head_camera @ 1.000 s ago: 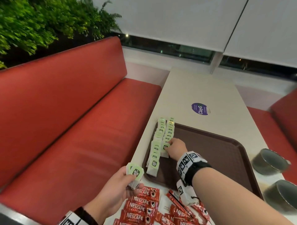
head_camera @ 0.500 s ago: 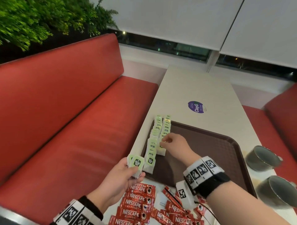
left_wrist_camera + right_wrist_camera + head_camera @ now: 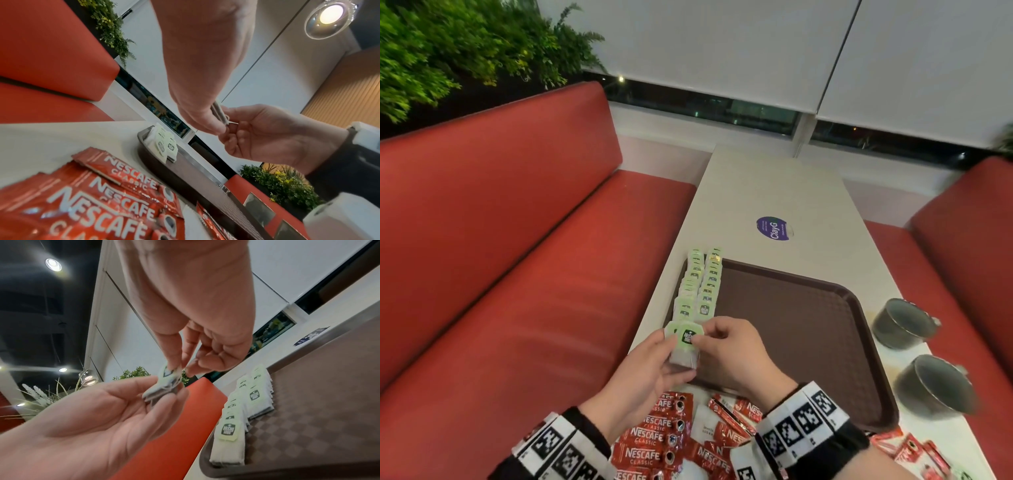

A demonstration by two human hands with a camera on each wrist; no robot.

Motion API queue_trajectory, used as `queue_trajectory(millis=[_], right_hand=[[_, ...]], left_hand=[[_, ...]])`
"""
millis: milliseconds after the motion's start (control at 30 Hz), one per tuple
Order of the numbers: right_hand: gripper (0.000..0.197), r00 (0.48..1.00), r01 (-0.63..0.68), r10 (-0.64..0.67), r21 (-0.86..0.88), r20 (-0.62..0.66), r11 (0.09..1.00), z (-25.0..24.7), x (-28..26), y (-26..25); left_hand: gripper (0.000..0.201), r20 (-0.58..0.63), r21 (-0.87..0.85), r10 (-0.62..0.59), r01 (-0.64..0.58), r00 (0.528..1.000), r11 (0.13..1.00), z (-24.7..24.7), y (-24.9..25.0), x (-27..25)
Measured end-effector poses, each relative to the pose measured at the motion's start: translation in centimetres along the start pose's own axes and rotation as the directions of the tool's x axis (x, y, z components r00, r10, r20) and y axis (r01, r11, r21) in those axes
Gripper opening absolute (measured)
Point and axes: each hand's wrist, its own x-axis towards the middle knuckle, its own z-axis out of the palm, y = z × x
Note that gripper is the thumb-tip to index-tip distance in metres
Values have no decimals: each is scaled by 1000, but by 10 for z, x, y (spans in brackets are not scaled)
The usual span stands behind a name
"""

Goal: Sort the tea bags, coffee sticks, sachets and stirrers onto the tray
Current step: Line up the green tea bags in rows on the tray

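A small stack of tea bags [image 3: 684, 342], green tags uppermost, is sitting at lower centre of the head view, just in front of the near-left corner of the brown tray [image 3: 808, 329]. The left hand [image 3: 643, 373] is cradling the stack from below, fingers curled round it, while the right hand [image 3: 732, 353] is pinching the top tag between thumb and forefinger, apparently peeling one bag off. Two overlapping rows of tea bags [image 3: 700, 287] are already lying along the tray's left edge, running toward the upper centre of the frame. Red coffee sticks [image 3: 654, 442] and white sachets [image 3: 703, 428] are lying loose on the pale surface [image 3: 774, 185] at the bottom of the frame, not yet sorted; no stirrers can be made out. Two dark cups [image 3: 900, 323] are standing at the right. Probable risks: strings, seen tangled in the right wrist view, may be dragging a second bag out with the first; a slackening left grip may be letting the stack slide toward the red bench [image 3: 517, 274]; a careless placement may be disturbing the finished rows.
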Motion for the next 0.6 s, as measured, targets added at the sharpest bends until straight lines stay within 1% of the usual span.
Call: queue_trajectory(millis=[33,100,167,200,267,333,367,433,533,600], right_hand=[[19,1000,-5,5,21,-2,1000,-3,-2,0],[9,999,-27,24,80,37,996,-8,-5,0],[9,996,-59,51,112,72,992,-14,-6,-2],[8,997,-62,58,90,52,994,-19,-3,-1],[8,996,-77,78,24,-47,997,-29,11,4],[11,982,-122,114,-52,-148,991,-37,27,9],[13,977,-144,128,-89,-173,986,-39,35,11],[17,971,-198,173,-150,-162,969,-36,48,16],[21,955,-292,278,-184,-98,938,-25,63,22],[21,944,-330,321,-202,-77,922,-16,72,24]], left_hand=[[27,-1,2,-4,4,1000,1000,-1,0,0],[27,-7,41,-7,7,1000,999,-3,2,-1],[27,-29,86,-1,3,1000,996,-6,2,-2],[26,-48,102,7,-2,999,995,-9,3,-2],[23,-93,110,17,-7,995,994,-15,3,-2],[21,-131,86,21,-10,991,996,-21,4,-4],[21,-145,76,23,-12,989,997,-24,4,-4],[21,-169,68,24,-12,985,998,-29,3,-6],[20,-196,61,16,-4,980,998,-34,-1,-9],[22,-198,77,15,0,980,997,-36,-3,-10]])
